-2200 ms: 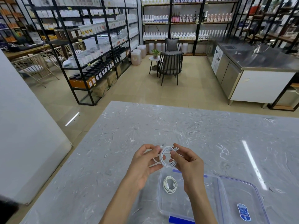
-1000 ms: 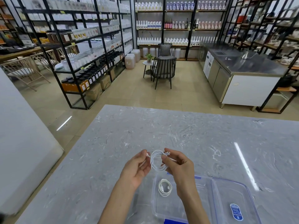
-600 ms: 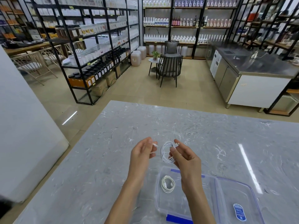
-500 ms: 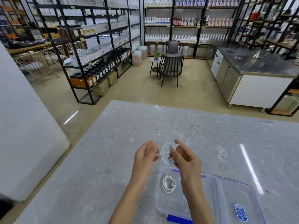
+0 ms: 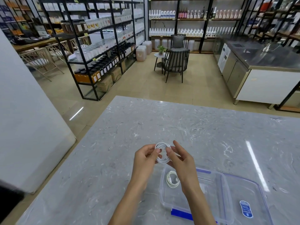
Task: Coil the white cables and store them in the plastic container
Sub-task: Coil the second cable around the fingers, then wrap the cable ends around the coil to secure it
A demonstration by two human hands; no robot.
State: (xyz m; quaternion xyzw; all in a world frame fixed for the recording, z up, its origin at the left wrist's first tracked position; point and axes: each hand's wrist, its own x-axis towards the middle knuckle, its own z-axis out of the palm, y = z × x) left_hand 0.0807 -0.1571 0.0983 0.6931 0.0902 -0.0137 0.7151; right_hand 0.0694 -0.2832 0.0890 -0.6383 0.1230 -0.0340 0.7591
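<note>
While pinched: coiled cable (image 5: 162, 152), both hands.

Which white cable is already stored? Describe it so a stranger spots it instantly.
On the grey marble table, find the clear plastic container with blue clips. The coiled cable lies in its far left corner, untouched; the other coil is held up by both hands.

Left hand (image 5: 145, 157): bare, no glove, no ring to be seen.
Right hand (image 5: 181, 161): bare, no glove, no ring to be seen.
Fingers (image 5: 177, 145): slim, nails short and unpainted where they show.
Wrists: bare, no watch, no band.
Forearms: bare down to the lower edge of the view, no sleeve on either.
Markings: none to be seen on hands or forearms.
</note>
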